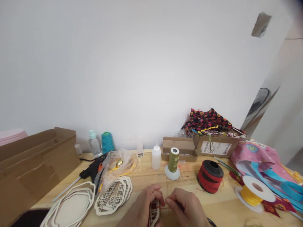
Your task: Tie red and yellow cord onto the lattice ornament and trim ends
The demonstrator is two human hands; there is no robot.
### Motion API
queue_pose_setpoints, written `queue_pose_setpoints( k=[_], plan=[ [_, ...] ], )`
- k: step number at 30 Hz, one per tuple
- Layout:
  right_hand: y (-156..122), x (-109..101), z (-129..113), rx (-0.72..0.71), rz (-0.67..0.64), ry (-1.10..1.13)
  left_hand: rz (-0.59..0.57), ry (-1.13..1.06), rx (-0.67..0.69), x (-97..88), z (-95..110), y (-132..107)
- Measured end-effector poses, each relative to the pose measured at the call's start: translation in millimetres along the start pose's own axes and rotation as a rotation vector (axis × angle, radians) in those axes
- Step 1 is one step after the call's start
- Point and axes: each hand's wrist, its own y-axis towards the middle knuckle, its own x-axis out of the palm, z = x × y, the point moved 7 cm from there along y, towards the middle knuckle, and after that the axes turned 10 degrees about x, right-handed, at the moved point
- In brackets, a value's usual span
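My left hand (143,203) is wrapped round a wooden lattice panel (154,212) with a dark red backing, at the bottom middle of the head view. Close beside it, my right hand (186,205) has thumb and forefinger pinched on a thin red thread (163,207). That thread runs across to the edge of the panel. My fingers hide much of the panel. To the left lie several loose lattice panels (111,197) and pale wooden frames (71,205). A black curved piece (211,222) shows partly beside my right wrist.
A green thread cone (174,160) and a white squeeze bottle (156,157) stand beyond my hands. Rightward are a red ribbon roll (210,176) and a yellow cord spool (252,192). A black glue gun (93,168) lies left, near a large cardboard box (40,170).
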Motion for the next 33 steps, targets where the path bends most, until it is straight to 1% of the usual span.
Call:
queue_pose_setpoints(
  k=[3,5,7,8,9,11,13,15,17,19,20,22,23,26,29,31,33],
  plan=[
    [-2.6,0.2,-4.1,-0.043,0.022,0.029,0.083,-0.275,-0.042,-0.2,0.7,0.3],
    [-5.3,0.3,-7.4,-0.083,0.026,0.050,0.152,-0.440,-0.027,-4.2,5.0,2.0],
    [-8.3,-0.1,-10.9,-0.122,0.020,0.076,0.193,-0.539,-0.012,-9.5,9.5,3.2],
    [-9.6,-0.8,-12.4,-0.136,0.021,0.091,0.188,-0.548,-0.023,-11.2,10.8,3.2],
    [-10.7,-1.9,-13.6,-0.148,0.026,0.106,0.167,-0.525,-0.045,-12.2,11.6,3.0],
    [-12.2,-4.7,-14.9,-0.164,0.051,0.125,0.101,-0.378,-0.101,-14.3,11.6,2.3],
    [-12.6,-6.5,-15.0,-0.173,0.070,0.133,0.046,-0.171,-0.074,-18.4,15.2,4.4],
    [-12.2,-7.3,-14.3,-0.177,0.077,0.138,-0.023,0.040,0.067,-20.1,24.9,9.9],
    [-11.6,-7.7,-13.7,-0.176,0.078,0.134,-0.042,0.211,0.223,-22.0,34.6,14.7],
    [-11.2,-8.8,-13.7,-0.172,0.087,0.127,0.012,0.330,0.323,-27.2,40.9,17.3],
    [-11.2,-9.2,-13.9,-0.170,0.088,0.128,0.048,0.375,0.344,-30.1,42.5,18.1],
    [-11.5,-9.8,-14.3,-0.166,0.091,0.136,0.097,0.434,0.366,-33.9,45.6,18.9],
    [-11.6,-9.7,-13.9,-0.160,0.092,0.139,0.097,0.444,0.371,-34.0,47.0,19.6],
    [-11.7,-8.4,-11.7,-0.144,0.091,0.126,0.053,0.411,0.372,-31.2,50.3,22.8],
    [-10.4,-8.2,-8.7,-0.118,0.081,0.148,0.035,0.426,0.434,-29.8,53.2,23.5],
    [-8.1,-9.1,-5.5,-0.067,0.061,0.211,0.024,0.478,0.494,-28.4,51.5,20.6],
    [-5.3,-9.6,-1.4,0.007,0.031,0.277,-0.007,0.518,0.511,-25.7,44.0,16.8]
  ],
)
